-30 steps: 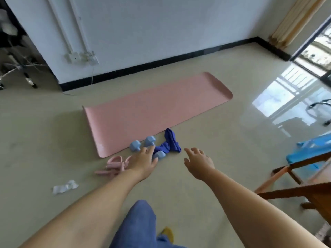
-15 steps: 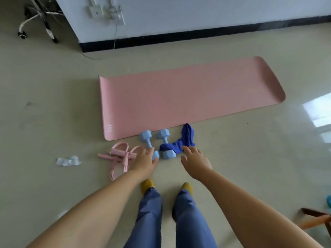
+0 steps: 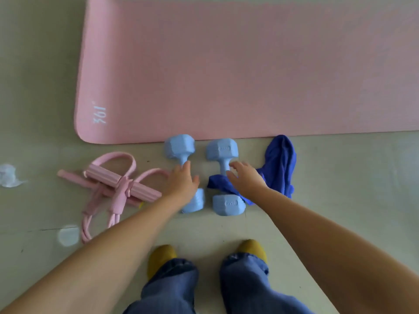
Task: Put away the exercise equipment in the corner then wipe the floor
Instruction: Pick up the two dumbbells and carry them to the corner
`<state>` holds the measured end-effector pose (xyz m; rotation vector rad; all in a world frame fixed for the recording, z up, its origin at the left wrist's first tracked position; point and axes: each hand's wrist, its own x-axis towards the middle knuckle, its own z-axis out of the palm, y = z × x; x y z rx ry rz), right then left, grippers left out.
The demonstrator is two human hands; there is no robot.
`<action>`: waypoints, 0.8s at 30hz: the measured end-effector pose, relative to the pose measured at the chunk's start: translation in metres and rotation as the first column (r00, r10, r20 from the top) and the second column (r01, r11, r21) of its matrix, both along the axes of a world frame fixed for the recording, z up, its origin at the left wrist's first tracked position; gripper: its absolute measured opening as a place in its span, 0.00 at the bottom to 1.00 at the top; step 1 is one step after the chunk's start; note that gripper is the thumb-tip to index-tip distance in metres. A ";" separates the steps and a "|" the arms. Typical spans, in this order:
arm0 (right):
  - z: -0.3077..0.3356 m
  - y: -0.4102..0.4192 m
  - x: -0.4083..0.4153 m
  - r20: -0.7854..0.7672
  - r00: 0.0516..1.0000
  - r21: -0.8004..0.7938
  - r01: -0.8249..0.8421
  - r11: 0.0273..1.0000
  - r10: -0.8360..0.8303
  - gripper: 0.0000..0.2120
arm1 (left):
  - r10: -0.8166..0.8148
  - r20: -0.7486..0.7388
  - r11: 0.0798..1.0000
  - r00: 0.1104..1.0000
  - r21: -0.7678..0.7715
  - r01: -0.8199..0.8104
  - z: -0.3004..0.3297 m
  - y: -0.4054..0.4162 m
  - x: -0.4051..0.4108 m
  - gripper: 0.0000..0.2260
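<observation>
Two light blue dumbbells lie side by side on the floor just below the pink mat [image 3: 249,64]. My left hand [image 3: 181,182] hovers over the handle of the left dumbbell [image 3: 180,147], fingers spread and holding nothing. My right hand [image 3: 246,177] reaches over the handle of the right dumbbell [image 3: 223,150], fingers loosely bent and holding nothing. A dark blue cloth [image 3: 281,164] lies crumpled to the right, partly over the right dumbbell's handle. A pink resistance pull rope [image 3: 113,184] lies to the left.
A crumpled white tissue [image 3: 8,175] lies at the far left on the beige floor [image 3: 340,200]. A round white spot [image 3: 68,235] is on the floor near the pull rope. My feet in yellow socks [image 3: 251,248] stand just below the dumbbells.
The view dropped and closed in on the floor. Both hands have come down to just above the two dumbbells' handles. Nothing has been picked up.
</observation>
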<state>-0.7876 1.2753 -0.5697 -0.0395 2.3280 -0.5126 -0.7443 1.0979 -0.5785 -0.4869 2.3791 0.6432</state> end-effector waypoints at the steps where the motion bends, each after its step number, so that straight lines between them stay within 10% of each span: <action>1: -0.026 -0.001 -0.001 -0.010 0.999 0.009 -0.044 0.999 0.044 0.22 | 0.073 -0.030 0.997 0.997 -0.029 -0.074 -0.023 0.001 -0.006 0.26; 6: -0.100 -0.004 0.003 -0.304 0.950 -0.028 -0.088 0.996 0.075 0.21 | 0.564 0.009 0.823 0.826 0.074 -0.563 -0.108 0.012 -0.024 0.26; 10: -0.119 -0.001 0.004 -0.308 0.947 -0.179 0.034 0.983 -0.089 0.23 | 0.770 0.022 0.593 0.637 0.344 -0.728 -0.131 -0.002 -0.033 0.05; 15: -0.113 0.005 -0.009 -0.080 0.959 -0.282 0.241 0.929 -0.273 0.17 | 0.771 0.049 0.563 0.635 0.413 -0.716 -0.132 -0.007 -0.031 0.06; 20: -0.085 0.028 -0.033 0.028 0.911 0.108 -0.412 0.905 0.412 0.15 | 0.755 0.043 0.587 0.654 0.399 -0.704 -0.137 -0.008 -0.033 0.05; 24: -0.087 0.067 -0.049 -0.099 0.973 0.137 -0.196 0.971 0.210 0.09 | 0.742 0.036 0.608 0.670 0.384 -0.694 -0.139 -0.009 -0.033 0.02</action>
